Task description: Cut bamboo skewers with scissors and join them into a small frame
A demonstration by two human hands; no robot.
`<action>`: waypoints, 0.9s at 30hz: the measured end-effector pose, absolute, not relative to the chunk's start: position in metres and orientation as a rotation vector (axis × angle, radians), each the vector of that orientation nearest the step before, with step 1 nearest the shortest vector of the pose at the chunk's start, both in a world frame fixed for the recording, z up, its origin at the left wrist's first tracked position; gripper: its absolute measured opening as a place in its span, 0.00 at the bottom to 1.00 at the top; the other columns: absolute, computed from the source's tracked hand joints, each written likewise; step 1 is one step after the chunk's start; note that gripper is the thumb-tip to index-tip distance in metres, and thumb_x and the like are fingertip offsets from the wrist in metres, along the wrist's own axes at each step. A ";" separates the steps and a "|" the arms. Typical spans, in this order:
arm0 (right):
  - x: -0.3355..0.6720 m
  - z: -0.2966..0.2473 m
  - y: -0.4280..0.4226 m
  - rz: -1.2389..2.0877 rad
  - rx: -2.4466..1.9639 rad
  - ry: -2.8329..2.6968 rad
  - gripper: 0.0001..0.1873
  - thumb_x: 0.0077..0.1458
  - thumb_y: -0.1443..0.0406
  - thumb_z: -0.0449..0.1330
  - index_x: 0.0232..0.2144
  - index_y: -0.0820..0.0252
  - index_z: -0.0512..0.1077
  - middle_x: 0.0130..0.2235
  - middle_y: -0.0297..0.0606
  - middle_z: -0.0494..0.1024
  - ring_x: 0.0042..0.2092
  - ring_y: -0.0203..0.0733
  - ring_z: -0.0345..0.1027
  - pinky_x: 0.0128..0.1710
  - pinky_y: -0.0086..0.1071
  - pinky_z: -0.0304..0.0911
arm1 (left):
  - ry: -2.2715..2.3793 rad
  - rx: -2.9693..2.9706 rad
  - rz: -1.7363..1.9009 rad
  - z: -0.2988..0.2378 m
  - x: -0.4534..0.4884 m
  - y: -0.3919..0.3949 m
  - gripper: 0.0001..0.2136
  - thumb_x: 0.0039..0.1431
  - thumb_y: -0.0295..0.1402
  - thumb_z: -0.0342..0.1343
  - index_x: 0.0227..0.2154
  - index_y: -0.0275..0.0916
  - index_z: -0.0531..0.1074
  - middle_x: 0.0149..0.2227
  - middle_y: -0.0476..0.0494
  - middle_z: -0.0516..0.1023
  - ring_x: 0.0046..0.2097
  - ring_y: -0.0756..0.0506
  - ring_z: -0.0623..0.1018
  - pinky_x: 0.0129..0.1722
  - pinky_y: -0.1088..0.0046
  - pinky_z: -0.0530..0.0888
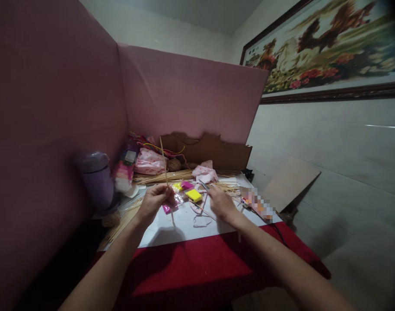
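Note:
My left hand (156, 198) is closed around a thin wooden stick (164, 157), which stands nearly upright and pokes out above and below the fingers. In my right hand (221, 203) are scissors (204, 185); their grey blades point up and left, apart from the stick, and the handles are hidden in the palm. Between the hands lie a yellow packet (194, 195), a magenta piece (186, 185) and clear plastic wrapping (181, 198). A pale pink curved strip (197, 209) lies on the white sheet (191, 231) near my right hand.
Bundles of sticks (129, 220) lie at the left and back. A purple bottle (98, 181) stands left, near pink dotted cloth (150, 161) and a twine ball (173, 164). Torn cardboard (217, 151) leans behind. Red cloth (200, 268) covers the front edge.

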State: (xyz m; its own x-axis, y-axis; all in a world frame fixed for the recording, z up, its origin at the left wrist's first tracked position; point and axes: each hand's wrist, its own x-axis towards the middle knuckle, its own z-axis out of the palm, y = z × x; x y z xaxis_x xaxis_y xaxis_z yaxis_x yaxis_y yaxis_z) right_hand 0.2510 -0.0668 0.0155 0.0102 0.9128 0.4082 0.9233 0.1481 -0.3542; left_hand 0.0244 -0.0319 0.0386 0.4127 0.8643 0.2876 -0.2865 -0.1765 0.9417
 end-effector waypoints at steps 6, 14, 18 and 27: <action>0.289 0.004 -0.067 -0.031 -2.299 -1.956 0.19 0.48 0.74 0.53 0.45 0.68 0.66 0.43 0.54 0.72 0.44 0.51 0.67 0.38 0.35 0.58 | 0.553 1.396 1.120 0.035 0.026 -0.031 0.15 0.47 0.42 0.60 0.22 0.34 0.68 0.19 0.48 0.71 0.21 0.50 0.73 0.22 0.74 0.72; 0.292 0.016 -0.072 -0.098 -2.230 -1.753 0.20 0.48 0.71 0.53 0.45 0.68 0.62 0.43 0.52 0.72 0.44 0.49 0.66 0.38 0.34 0.57 | 0.574 1.393 1.187 0.030 0.028 -0.035 0.14 0.50 0.41 0.58 0.21 0.34 0.68 0.18 0.49 0.71 0.20 0.51 0.72 0.20 0.77 0.69; 0.311 0.031 -0.088 0.089 -1.923 -1.630 0.23 0.47 0.65 0.59 0.47 0.62 0.62 0.39 0.44 0.73 0.41 0.47 0.67 0.37 0.34 0.58 | 0.580 1.377 1.124 0.034 0.029 -0.043 0.14 0.51 0.41 0.57 0.22 0.33 0.68 0.17 0.49 0.70 0.19 0.51 0.72 0.16 0.79 0.66; 0.281 0.051 -0.146 1.104 -1.389 -1.658 0.28 0.39 0.45 0.63 0.34 0.60 0.66 0.23 0.29 0.66 0.22 0.30 0.56 0.20 0.24 0.51 | 0.460 1.353 0.820 0.042 0.030 -0.054 0.12 0.55 0.38 0.54 0.24 0.33 0.69 0.12 0.49 0.67 0.11 0.54 0.63 0.10 0.82 0.49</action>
State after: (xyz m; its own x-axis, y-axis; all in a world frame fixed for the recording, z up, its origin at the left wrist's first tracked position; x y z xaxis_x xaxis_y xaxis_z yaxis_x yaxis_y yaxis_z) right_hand 0.2810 -0.1462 0.0505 -0.1820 0.9832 -0.0103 0.3886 0.0623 -0.9193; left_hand 0.0298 -0.0543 0.0418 0.6493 0.7432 0.1615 -0.2491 0.0071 0.9685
